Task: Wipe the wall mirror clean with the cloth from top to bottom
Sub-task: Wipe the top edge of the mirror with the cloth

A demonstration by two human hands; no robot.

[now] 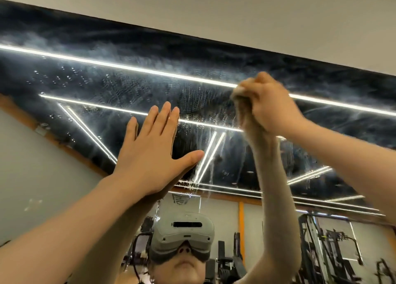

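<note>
The wall mirror (107, 84) fills most of the view, wet with droplets, streaks and a hazy film near its top edge. My left hand (154, 148) lies flat on the glass with straight, spread fingers. My right hand (270, 103) is raised higher at the right and grips a small pale cloth (241, 89), bunched in the fist and pressed to the glass just under the top edge. Only a corner of the cloth shows past my fingers. Both arms are mirrored in the glass.
A white wall (257, 20) runs above the mirror's dark top edge. The glass reflects ceiling light strips (128, 67), a person wearing a grey headset (184, 234), and gym machines (330, 247) at the lower right.
</note>
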